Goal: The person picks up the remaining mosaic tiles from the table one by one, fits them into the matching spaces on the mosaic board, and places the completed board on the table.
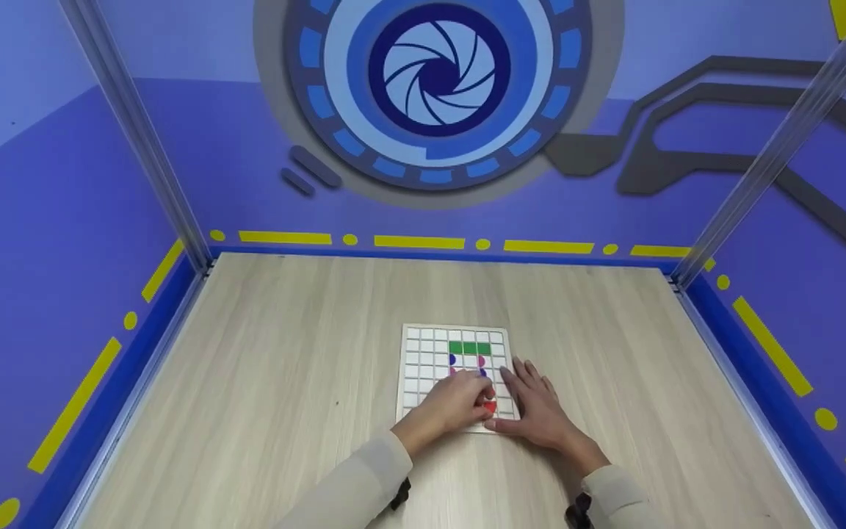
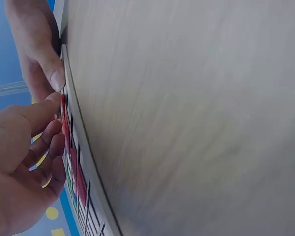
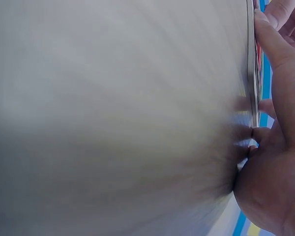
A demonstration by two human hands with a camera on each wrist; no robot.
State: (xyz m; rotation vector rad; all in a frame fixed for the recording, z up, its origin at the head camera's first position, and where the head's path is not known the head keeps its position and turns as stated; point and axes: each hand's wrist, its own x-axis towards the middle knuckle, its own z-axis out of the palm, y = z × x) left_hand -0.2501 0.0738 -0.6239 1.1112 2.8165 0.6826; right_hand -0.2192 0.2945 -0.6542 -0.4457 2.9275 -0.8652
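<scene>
A white square grid board [image 1: 427, 345] lies on the table, with colored pieces set in some of its cells. My left hand [image 1: 452, 404] reaches over its lower middle, thumb and fingertips bent around a small red tile [image 1: 490, 406] near the lower right. In the left wrist view, the thumb and index finger [image 2: 50, 129] of that hand pinch at a red piece close to the board. My right hand [image 1: 540, 408] lies spread along the right edge, its thumb [image 2: 54, 73] at the near corner and its fingers extended. My left hand covers several of the lower cells.
Green tiles [image 1: 470, 347] form a row in the upper part of the board, with blue and pink pieces [image 1: 481, 361] below it. The wooden table [image 1: 283, 353] is bordered by blue panels [image 1: 63, 257] and metal posts [image 1: 136, 125].
</scene>
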